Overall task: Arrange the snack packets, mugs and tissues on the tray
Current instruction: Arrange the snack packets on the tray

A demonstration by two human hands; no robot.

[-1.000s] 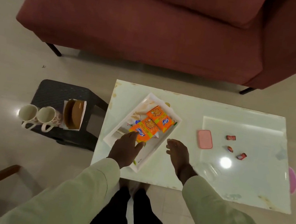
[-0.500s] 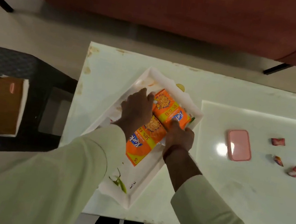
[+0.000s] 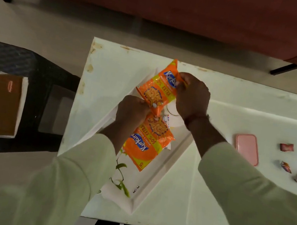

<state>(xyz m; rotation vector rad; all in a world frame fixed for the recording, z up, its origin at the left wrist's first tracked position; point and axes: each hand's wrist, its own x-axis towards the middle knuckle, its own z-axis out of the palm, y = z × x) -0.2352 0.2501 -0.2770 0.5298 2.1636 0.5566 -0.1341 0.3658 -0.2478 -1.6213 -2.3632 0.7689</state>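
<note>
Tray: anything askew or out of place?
The tray lies diagonal to the table edges. Both hands hold the upper snack packet, overhanging its far rim. Nothing spilled or damaged.

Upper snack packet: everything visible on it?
The upper snack packet is glossy orange with a yellow band, blue logo and a snack picture. It looks sealed and sits tilted over the tray's far end. The right hand pinches its upper right edge; the left hand holds its lower corner.
</note>
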